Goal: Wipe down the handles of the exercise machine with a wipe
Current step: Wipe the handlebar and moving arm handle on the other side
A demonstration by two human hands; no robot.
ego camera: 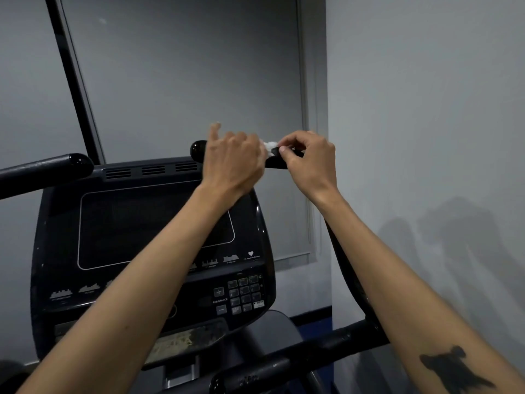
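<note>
The black right upper handle (199, 149) of the exercise machine runs across the middle of the view, its rounded end poking out to the left. My left hand (234, 159) curls around this handle, with one finger sticking up. A small white wipe (270, 145) lies on the handle between my two hands. My right hand (308, 159) pinches the wipe against the bar with fingertips and thumb. The left upper handle (56, 166) reaches in from the left edge, with no hand on it.
The machine's black console (153, 228), with a dark screen and a keypad (244, 294), stands below my arms. A lower black bar (284, 362) crosses the bottom right. A grey wall (426, 109) is close on the right, and a dark panel is behind the machine.
</note>
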